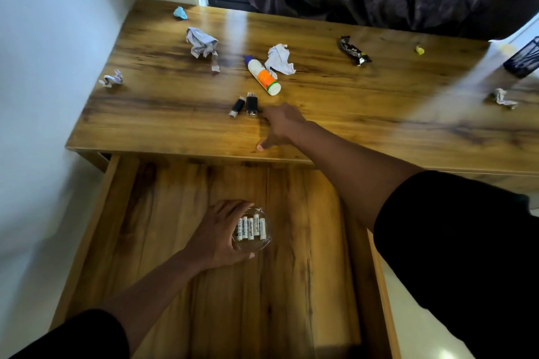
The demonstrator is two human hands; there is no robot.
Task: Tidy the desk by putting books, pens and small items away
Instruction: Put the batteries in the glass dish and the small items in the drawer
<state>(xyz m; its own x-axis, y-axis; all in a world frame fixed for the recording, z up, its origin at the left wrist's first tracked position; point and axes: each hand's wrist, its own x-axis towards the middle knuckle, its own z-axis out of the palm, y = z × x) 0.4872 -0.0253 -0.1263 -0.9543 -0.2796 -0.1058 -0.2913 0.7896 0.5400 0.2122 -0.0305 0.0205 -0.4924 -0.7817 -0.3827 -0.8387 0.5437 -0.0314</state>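
My left hand grips a small clear glass bowl with several white batteries in it, down in the open wooden drawer. My right hand reaches over the desk, fingers stretched toward a black lighter and a smaller black stick; its fingertips sit just right of the lighter, and contact cannot be told. A white and orange glue bottle lies on its side behind them.
Crumpled papers lie scattered: grey, white, small ones at the left and right. A blue scrap, a dark snack wrapper, a yellow bit and a black mesh holder are farther back.
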